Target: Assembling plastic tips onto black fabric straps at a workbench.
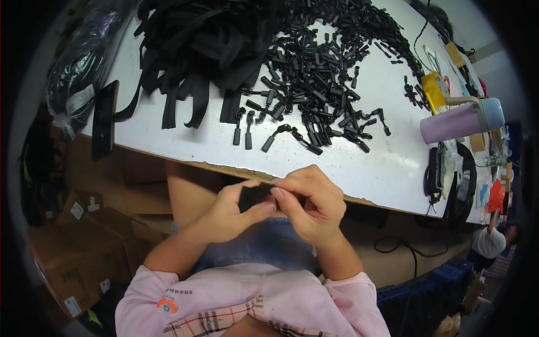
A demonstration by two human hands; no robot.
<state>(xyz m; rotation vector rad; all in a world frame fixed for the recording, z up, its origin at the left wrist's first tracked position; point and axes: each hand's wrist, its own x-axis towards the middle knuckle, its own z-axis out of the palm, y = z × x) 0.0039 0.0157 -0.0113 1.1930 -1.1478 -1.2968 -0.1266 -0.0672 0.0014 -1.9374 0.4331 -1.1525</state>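
I am holding a short piece of black strap (255,195) between both hands, just below the near edge of the tabletop (196,143) and above my lap. My left hand (233,210) is closing around it from underneath, thumb pressing up against its lower edge and fingers curled behind it, while my right hand (311,202) is pinching its right end between thumb and forefinger. The strap's long axis is lying roughly left to right across my body, so each hand is gripping one end and neither is nearer than the other. Whether a small part is sitting under my right fingertips I cannot tell; they are covering that end. Ahead of my hands, up on the tabletop, a scattered pile of black zipper pulls (320,73) is spreading out, the closest ones lying straight beyond my right hand. A heap of black straps (202,45) is lying further back to the left, and a lilac bottle (457,121) is resting on its side well off to the right.
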